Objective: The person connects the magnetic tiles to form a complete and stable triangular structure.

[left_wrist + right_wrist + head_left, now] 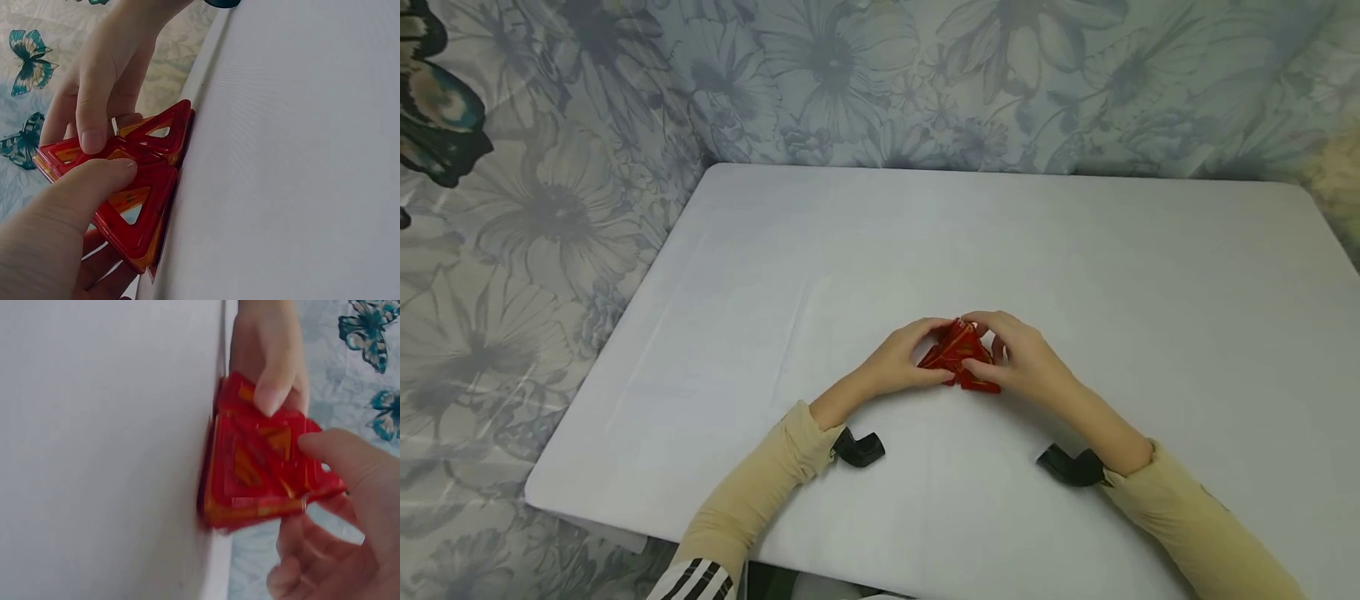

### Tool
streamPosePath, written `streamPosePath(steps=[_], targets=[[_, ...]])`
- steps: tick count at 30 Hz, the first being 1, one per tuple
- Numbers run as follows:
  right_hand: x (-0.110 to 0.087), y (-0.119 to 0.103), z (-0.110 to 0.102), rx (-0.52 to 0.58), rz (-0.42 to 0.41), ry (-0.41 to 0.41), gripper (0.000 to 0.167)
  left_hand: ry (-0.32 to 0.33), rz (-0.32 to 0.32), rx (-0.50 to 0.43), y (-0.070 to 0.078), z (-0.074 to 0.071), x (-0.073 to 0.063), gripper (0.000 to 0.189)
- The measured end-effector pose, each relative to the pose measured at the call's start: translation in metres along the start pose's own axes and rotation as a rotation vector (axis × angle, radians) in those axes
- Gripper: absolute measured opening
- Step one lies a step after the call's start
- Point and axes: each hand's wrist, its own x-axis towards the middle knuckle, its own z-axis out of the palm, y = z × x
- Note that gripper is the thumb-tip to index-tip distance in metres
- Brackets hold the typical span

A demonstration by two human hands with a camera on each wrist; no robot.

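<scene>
Red triangular magnetic tiles (957,354), joined into one small peaked structure, stand on the white table in the head view. My left hand (901,360) holds the structure's left side, thumb in front and fingers behind. From the right, my right hand (1028,360) grips it with the thumb low on the near face and fingertips at the top. Orange inner layers and triangular openings show in the tiles (164,187) in the left wrist view. Both thumbs press the near face in the right wrist view, where the tiles (225,506) look slightly blurred.
The white table (1075,258) spreads out around the hands. Floral cloth (831,75) hangs along its back and left sides. A black curved piece projects from each sleeve near the wrist, at left (860,450) and right (1070,467).
</scene>
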Motion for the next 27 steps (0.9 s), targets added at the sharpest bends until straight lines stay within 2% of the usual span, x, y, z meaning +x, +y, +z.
streamPosePath(steps=[7, 17, 20, 22, 27], targets=[[0.000, -0.004, 0.012, -0.093, 0.045, 0.085, 0.051, 0.060, -0.010, 0.021, -0.001, 0.004, -0.001, 0.063], [-0.004, -0.009, 0.010, -0.160, 0.085, 0.136, 0.052, 0.045, -0.038, 0.030, 0.004, 0.004, 0.005, 0.064], [-0.007, -0.011, 0.006, -0.157, 0.118, 0.106, 0.054, 0.045, -0.046, 0.045, 0.005, 0.003, 0.004, 0.070], [-0.012, -0.012, 0.002, -0.116, 0.168, 0.068, 0.056, 0.030, -0.050, 0.042, 0.006, 0.004, 0.003, 0.076], [-0.033, -0.012, 0.001, 0.104, 0.335, -0.117, 0.076, -0.065, -0.063, 0.081, 0.009, 0.013, -0.005, 0.095]])
